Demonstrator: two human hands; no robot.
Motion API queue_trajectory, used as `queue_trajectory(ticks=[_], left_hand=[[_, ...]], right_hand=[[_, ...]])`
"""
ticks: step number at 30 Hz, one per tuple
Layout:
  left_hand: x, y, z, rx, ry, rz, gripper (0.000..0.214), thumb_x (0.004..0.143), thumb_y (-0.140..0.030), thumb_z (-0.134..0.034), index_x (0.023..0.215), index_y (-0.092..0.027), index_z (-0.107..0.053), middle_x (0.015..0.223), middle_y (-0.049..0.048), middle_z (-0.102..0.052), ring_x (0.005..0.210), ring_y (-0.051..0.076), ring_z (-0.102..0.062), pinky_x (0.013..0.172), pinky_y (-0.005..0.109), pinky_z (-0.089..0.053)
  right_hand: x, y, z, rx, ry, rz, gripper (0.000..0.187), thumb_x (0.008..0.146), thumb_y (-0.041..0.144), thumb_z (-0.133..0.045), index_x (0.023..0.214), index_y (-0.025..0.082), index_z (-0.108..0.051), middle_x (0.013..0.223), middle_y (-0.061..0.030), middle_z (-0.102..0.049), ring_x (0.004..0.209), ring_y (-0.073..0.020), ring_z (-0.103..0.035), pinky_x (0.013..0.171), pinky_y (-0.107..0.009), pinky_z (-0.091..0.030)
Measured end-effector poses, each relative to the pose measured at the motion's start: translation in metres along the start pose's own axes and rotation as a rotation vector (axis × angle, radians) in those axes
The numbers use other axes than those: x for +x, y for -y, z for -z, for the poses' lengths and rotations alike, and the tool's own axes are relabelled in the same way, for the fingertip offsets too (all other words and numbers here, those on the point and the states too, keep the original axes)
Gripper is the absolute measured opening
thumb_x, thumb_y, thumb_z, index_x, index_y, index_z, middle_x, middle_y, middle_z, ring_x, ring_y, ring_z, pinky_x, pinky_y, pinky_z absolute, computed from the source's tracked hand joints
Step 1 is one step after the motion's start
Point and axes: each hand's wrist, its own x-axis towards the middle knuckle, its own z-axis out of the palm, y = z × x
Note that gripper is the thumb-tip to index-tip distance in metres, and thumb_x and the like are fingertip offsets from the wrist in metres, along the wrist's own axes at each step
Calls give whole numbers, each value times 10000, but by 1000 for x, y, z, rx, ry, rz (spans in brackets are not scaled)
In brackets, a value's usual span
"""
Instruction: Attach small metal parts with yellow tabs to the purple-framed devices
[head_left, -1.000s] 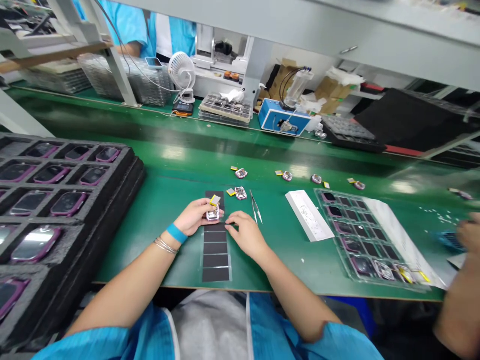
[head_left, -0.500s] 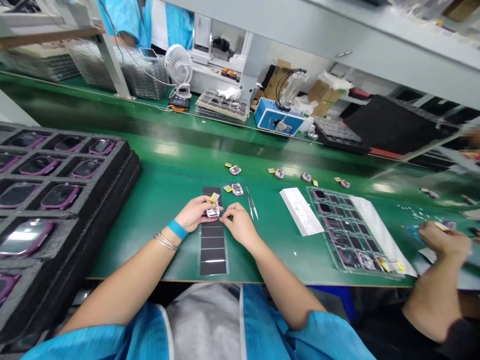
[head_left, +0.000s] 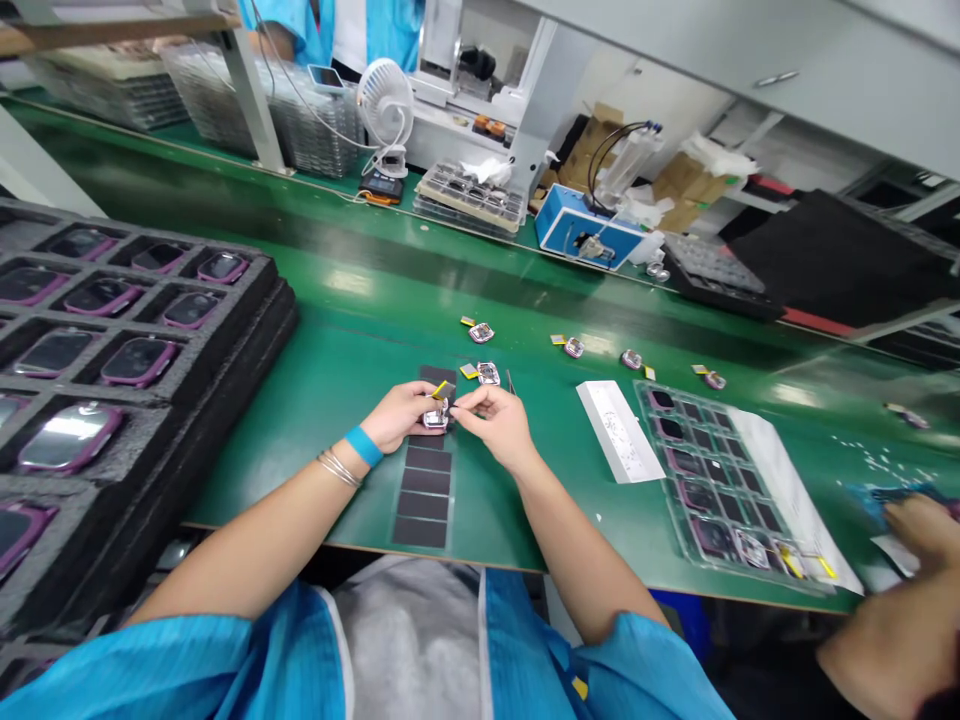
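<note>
My left hand (head_left: 401,417) is shut on a small metal-framed electronic module (head_left: 436,418) with a yellow tab (head_left: 442,390) sticking up from it. My right hand (head_left: 495,422) comes in from the right, its pinched fingertips against the module's edge. Beneath both hands lies a clear strip of black rectangular pads (head_left: 424,490), its upper end partly hidden. Just beyond them rests another module (head_left: 488,373) beside a yellow tab (head_left: 469,371). Only the tip of a pair of steel tweezers (head_left: 509,380) shows past my right hand.
A black foam tray (head_left: 135,350) of purple-rimmed devices fills the left. Several modules lie further along the green mat. To the right are a white box (head_left: 619,432) and a clear tray (head_left: 712,480). A co-worker's hand (head_left: 915,530) works at the right.
My right hand has lifted from the mat to the module, now covering most of the tweezers. The co-worker's hand has shifted, and the whole view has swung slightly.
</note>
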Motion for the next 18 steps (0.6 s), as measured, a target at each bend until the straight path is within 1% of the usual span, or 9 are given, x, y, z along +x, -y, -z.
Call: queue_trajectory(ticks=[2, 5, 9, 18], left_hand=[[-1, 0, -1, 14, 4, 4, 116, 688, -91, -664, 775, -116, -592, 645, 26, -606, 565, 122, -593, 564, 283, -569], [-2, -1, -3, 32, 12, 9, 118, 688, -100, -676, 765, -111, -587, 633, 21, -593, 555, 115, -584, 555, 275, -570], [-2, -2, -3, 49, -6, 20, 113, 695, -97, -672, 766, -105, -584, 627, 19, -586, 545, 109, -577, 553, 271, -570], [0, 0, -2, 79, 15, 28, 96, 711, -103, -659, 773, -107, -586, 637, 29, -600, 558, 123, -599, 554, 262, -569]], right_hand=[[6, -11, -2, 107, 52, -115, 273, 647, 346, -754, 699, 174, -549, 727, -24, -647, 659, -153, -609, 649, -275, -505], [5, -21, -4, 152, 42, -159, 265, 630, 308, -763, 740, 174, -564, 726, -10, -647, 661, -140, -610, 651, -252, -494], [1, -20, -6, 103, 38, -127, 217, 656, 274, -743, 737, 175, -569, 733, -10, -651, 670, -139, -613, 658, -247, -490], [-2, -13, -5, -109, 47, 12, 121, 738, 221, -678, 761, 182, -565, 786, -16, -663, 749, -156, -636, 731, -268, -502]])
